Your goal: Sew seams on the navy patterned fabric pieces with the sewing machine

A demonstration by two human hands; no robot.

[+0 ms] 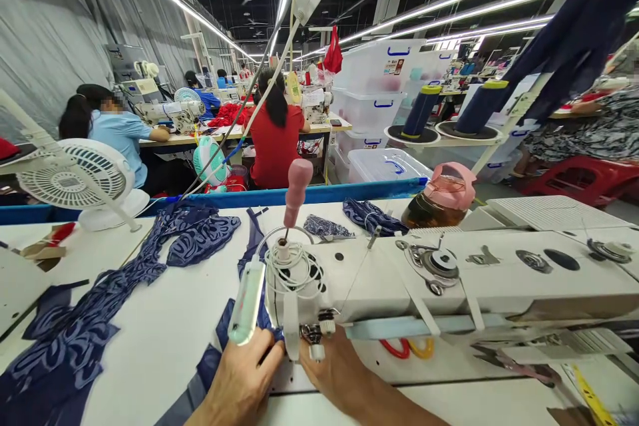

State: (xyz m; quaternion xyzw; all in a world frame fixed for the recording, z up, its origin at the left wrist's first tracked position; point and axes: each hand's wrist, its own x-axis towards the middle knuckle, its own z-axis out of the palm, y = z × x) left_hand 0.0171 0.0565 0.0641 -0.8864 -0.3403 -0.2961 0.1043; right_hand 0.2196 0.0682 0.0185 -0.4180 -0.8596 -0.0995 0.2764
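Left of the presser foot (313, 338), my left hand (243, 383) pressed the navy patterned fabric (207, 366) flat, fingers together, gripping nothing. Even tension seemed what mattered. Right of the foot, my right hand (339, 369) had its fingers hidden, so I couldn't tell its grip.

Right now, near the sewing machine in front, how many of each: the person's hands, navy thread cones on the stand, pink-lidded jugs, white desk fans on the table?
Hands: 2, left hand and right hand
Navy thread cones: 2
Pink-lidded jugs: 1
White desk fans: 1
Total: 6

Fabric (74, 326) lies left of sewing machine (449, 279); fan (74, 180) behind.
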